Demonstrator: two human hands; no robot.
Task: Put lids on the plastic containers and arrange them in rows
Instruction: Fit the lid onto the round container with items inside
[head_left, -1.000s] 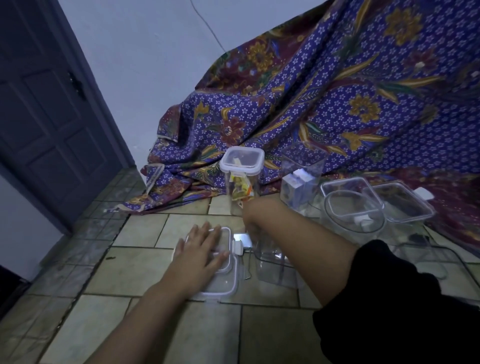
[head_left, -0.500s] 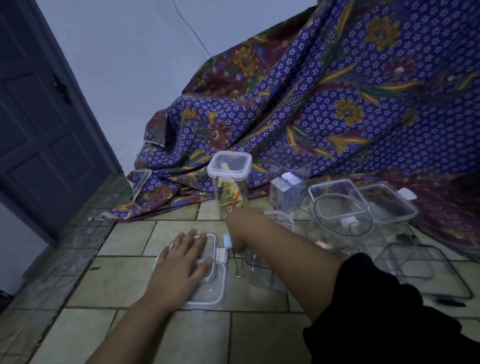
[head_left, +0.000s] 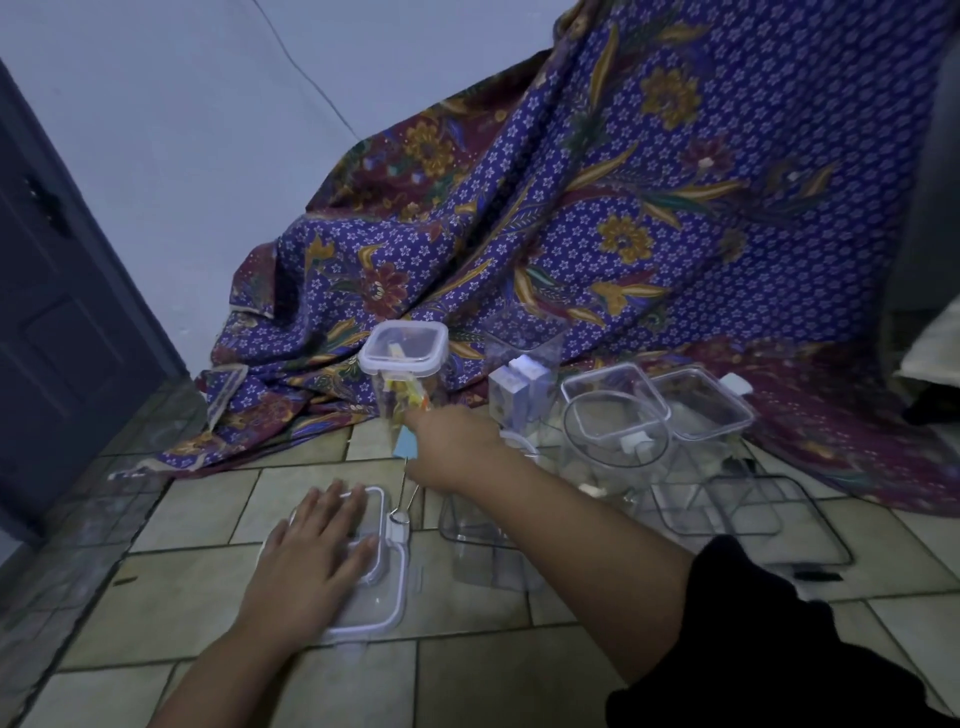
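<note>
Tiled floor (head_left: 197, 519): left hand (head_left: 311, 561) fingers flat, spread on lidded container (head_left: 382, 587); right hand (head_left: 457, 449) pinching clip (head_left: 402, 493).

Two bare forearms enter a dim frame from six o'clock. The left hand (head_left: 311, 566) shows no ring, watch or band, its arm uncovered to the frame's edge. The right hand (head_left: 457, 452) is likewise unadorned; its arm emerges at five o'clock from a loose black sleeve (head_left: 769, 660), apparently plain soft fabric, though the low light hides any weave or print.
</note>
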